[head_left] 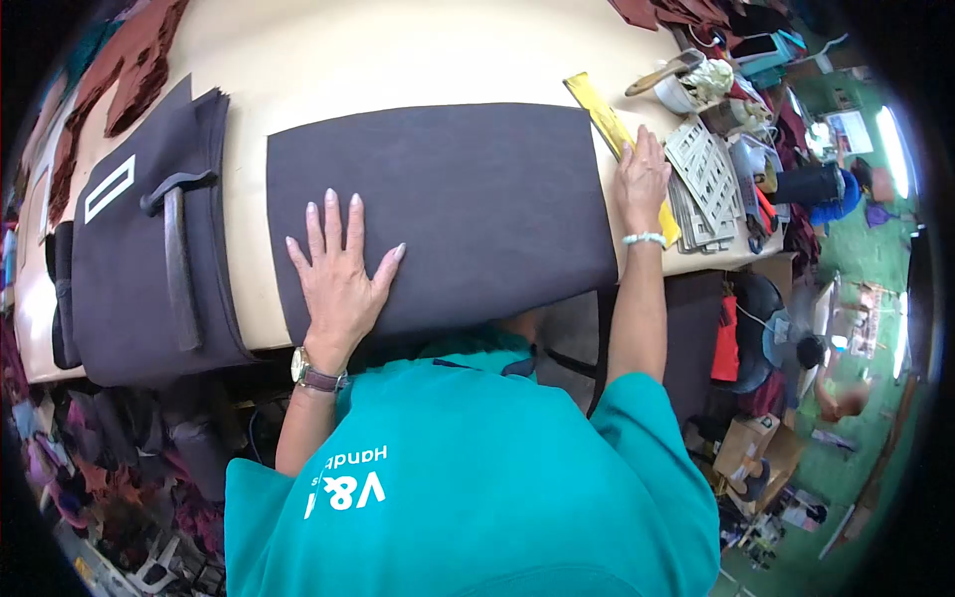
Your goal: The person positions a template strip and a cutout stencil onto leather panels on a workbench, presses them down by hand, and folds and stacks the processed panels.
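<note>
A dark panel of sheet material (448, 219) lies flat on the pale table. My left hand (338, 264) rests on its left part, palm down with the fingers spread. My right hand (644, 189) lies beyond the panel's right edge, over a long yellow strip (598, 107) and hiding its middle. The fingers of that hand are stretched out. Left of the panel is a stack of similar dark pieces (119, 269). On the stack lie a hammer (179, 259) and a pale rectangular frame (109, 189).
Pale templates with cut-out slots (708, 164) are piled to the right of my right hand. Behind them stand a brush (665, 73), a white tub (676, 95) and a tray of tools (756, 164). Reddish-brown pieces (139, 75) lie at the far left of the table (398, 55).
</note>
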{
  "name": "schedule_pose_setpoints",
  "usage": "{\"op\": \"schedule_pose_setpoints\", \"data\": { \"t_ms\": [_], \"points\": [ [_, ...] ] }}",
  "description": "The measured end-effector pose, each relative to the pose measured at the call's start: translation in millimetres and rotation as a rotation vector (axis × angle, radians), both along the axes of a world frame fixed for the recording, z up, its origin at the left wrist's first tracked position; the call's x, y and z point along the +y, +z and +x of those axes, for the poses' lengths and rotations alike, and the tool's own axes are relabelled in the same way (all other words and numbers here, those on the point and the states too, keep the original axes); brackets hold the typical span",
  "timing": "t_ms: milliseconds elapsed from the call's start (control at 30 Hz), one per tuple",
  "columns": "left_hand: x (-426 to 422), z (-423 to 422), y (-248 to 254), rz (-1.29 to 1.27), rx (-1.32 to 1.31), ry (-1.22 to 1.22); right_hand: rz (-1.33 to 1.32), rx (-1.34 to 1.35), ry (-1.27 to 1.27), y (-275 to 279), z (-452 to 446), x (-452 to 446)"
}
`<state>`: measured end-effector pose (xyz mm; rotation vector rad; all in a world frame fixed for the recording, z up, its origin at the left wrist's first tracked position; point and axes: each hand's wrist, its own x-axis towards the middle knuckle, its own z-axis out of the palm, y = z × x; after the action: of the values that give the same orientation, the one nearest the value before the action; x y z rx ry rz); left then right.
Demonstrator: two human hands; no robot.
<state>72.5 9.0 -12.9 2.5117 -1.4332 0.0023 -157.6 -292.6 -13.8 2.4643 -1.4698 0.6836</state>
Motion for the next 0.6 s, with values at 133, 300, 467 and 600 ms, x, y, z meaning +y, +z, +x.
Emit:
{"op": "schedule_pose_setpoints", "data": {
  "t_ms": [133, 300, 467, 600],
  "points": [
    [0, -2, 1, -0.011, 0.016, 0.029, 0.115, -0.155, 0.001, -7, 1, -20],
    [3, -2, -1, -0.039, 0.041, 0.016, 0.088, -0.415, 0.085, 20, 9, -8],
    [3, -3, -2, -0.043, 0.061, 0.011, 0.055, -0.694, 0.480, 99, 59, 30],
    [4, -2, 0, -0.048, 0.061, 0.000, 0.464, -0.445, 0.687, 94, 121, 80]
  ]
}}
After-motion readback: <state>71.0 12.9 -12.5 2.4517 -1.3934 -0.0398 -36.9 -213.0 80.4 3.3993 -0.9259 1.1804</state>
